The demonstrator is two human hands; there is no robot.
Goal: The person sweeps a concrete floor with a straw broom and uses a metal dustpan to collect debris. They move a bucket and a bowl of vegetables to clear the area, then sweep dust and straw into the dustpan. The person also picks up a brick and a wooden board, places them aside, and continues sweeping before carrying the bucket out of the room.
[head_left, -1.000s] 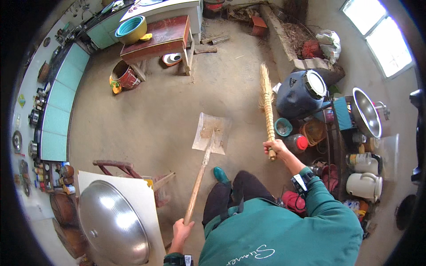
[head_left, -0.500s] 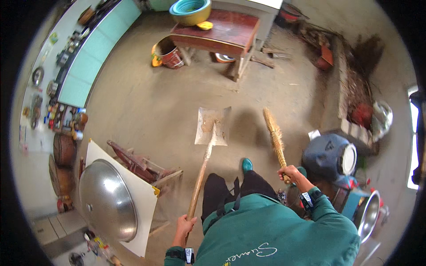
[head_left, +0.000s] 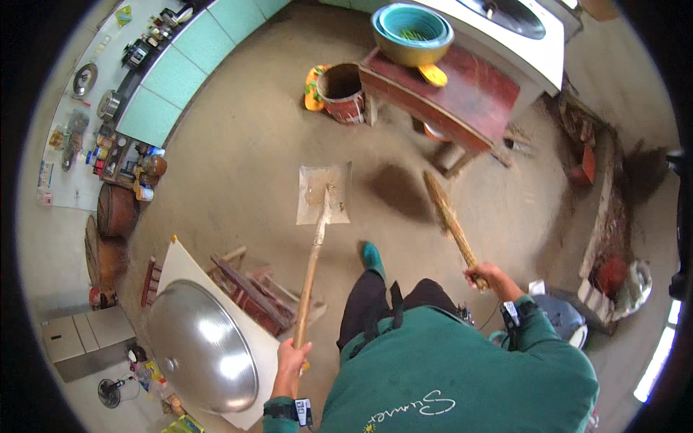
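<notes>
Wrapped round the wooden handle of a shovel [head_left: 313, 261] is my left hand [head_left: 291, 359], low in the picture. The shovel's pale square blade [head_left: 312, 196] reaches out ahead of me over the floor, with a little brown dirt on it; I cannot tell whether it touches the ground. On the right, my right hand [head_left: 491, 278] grips the lower end of a straw hand broom [head_left: 449, 218]. The broom slants up and to the left, its head apart from the shovel blade, near a dark shadow on the floor.
A dark red low table [head_left: 462, 108] with stacked basins [head_left: 411, 35] stands ahead, beside a red bucket [head_left: 341, 94]. At left, a large domed metal lid [head_left: 202, 346] lies on a white board, near wooden stools [head_left: 253, 292]. A blue barrel [head_left: 559, 317] stands at my right.
The view has shifted forward and turned, so the table and bucket appear closer and further right. My feet have moved in a step; both hands keep hold of the shovel and broom.
</notes>
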